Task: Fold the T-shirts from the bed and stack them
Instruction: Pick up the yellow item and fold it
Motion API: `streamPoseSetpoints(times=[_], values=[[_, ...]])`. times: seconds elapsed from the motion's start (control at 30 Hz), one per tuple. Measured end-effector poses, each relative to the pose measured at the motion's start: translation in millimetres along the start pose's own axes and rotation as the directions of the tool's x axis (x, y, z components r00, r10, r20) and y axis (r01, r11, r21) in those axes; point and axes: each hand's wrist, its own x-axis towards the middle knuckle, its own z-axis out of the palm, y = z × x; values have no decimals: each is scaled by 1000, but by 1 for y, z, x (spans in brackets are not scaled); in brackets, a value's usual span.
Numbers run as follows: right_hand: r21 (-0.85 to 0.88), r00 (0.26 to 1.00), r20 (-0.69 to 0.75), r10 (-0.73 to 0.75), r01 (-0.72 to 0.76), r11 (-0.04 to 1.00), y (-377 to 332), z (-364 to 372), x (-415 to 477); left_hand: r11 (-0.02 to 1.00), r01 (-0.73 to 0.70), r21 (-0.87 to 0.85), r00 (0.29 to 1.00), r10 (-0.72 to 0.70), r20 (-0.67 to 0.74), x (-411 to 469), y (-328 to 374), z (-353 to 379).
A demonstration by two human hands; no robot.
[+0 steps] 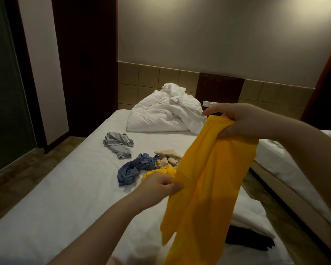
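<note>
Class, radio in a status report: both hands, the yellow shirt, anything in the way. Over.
Left hand pinches yellow T-shirt mid-edge; right hand grips its top. Shirt hangs above bed, unfolded. Blue shirt, beige shirt, grey shirt crumpled on bed.

You have bare bed (52,203) open at 10 o'clock; crumpled shirts (134,171) clutter 12, the duvet heap (166,113) beyond them, a yellow shirt (204,178) hanging at 1.

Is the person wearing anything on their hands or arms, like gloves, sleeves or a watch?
No. The left hand and right hand are bare, without gloves. The left forearm and right forearm are uncovered as far as the picture reaches: no sleeve shows, and no watch or bracelet at either wrist.
</note>
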Motion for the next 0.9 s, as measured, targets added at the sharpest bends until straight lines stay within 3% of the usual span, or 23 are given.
streamPoseSetpoints(times=[0.2,0.33,0.57,0.9], values=[[18,998,2,60,-60,998,12,1,0,996,2,-84,981,-18,-191,-5,8,-43],[43,999,2,54,-54,998,11,3,2,999,24,-37,996,-26,-81,-9,16,-59],[22,1000,-4,3,-2,1000,5,2,1,911,40,-411,996,-6,84,-17,16,-55],[38,1000,-12,11,-10,999,2,2,-5,756,15,-654,990,81,117,-18,17,-66]])
